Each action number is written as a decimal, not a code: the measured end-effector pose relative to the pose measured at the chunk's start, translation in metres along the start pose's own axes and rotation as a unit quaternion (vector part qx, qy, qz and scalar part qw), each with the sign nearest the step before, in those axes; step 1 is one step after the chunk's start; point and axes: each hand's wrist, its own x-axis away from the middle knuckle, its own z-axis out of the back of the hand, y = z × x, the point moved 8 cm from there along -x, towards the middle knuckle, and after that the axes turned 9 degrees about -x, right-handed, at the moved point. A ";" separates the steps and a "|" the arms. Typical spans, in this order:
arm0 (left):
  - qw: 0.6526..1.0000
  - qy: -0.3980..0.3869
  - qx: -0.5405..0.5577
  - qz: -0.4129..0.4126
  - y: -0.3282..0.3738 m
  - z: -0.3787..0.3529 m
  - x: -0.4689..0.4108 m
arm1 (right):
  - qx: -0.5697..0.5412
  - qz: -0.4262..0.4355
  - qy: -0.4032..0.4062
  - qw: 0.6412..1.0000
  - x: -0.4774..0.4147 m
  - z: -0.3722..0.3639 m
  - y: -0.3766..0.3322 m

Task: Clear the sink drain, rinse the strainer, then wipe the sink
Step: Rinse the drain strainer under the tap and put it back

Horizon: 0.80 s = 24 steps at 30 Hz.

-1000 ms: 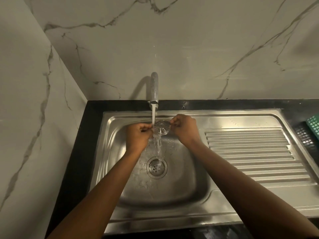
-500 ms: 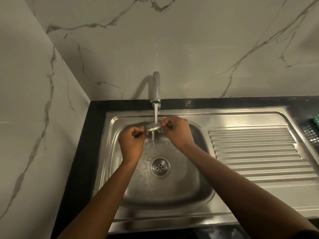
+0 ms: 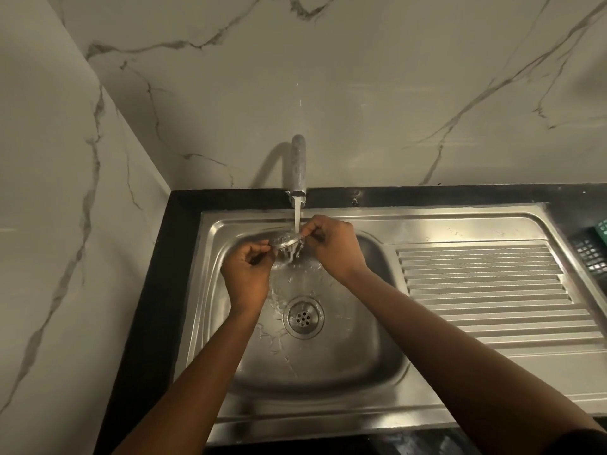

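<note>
Basically both hands pinch the strainer (image 3: 286,240) by opposite rim edges, left hand (image 3: 247,271), right hand (image 3: 332,245), holding it under the tap (image 3: 298,169) stream so water flushes through into the sink (image 3: 328,366)

We log marble walls (image 3: 361,93): off-white, veined in grey. Countertop (image 3: 157,264) black. Sink (image 3: 345,389) silver steel; its drainboard (image 3: 492,290), to the right, ribbed in parallel lines. Drain (image 3: 303,315) silver, dotted with dark holes. Strainer (image 3: 285,240) silver. Tap (image 3: 299,165) pale grey. Far right: green gridded basket (image 3: 602,229), black mesh (image 3: 589,256) just beside it.
</note>
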 end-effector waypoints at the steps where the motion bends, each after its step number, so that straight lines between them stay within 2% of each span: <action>1: 1.000 0.000 0.004 -0.002 0.002 -0.001 0.000 | -0.004 -0.005 0.001 1.000 -0.001 0.001 0.000; 12: 0.999 -0.042 0.006 -0.016 0.013 -0.018 -0.002 | -0.018 -0.074 0.006 0.997 0.007 0.023 0.024; 17: 0.995 -0.102 0.009 -0.023 0.022 -0.031 0.000 | -0.047 -0.112 0.034 0.992 0.013 0.032 0.037; 21: 0.990 -0.136 0.023 0.000 0.021 -0.040 -0.001 | -0.077 -0.166 0.038 0.982 0.018 0.036 0.053; 24: 0.989 -0.149 0.021 0.017 0.016 -0.042 0.001 | -0.083 -0.175 0.033 0.981 0.020 0.034 0.054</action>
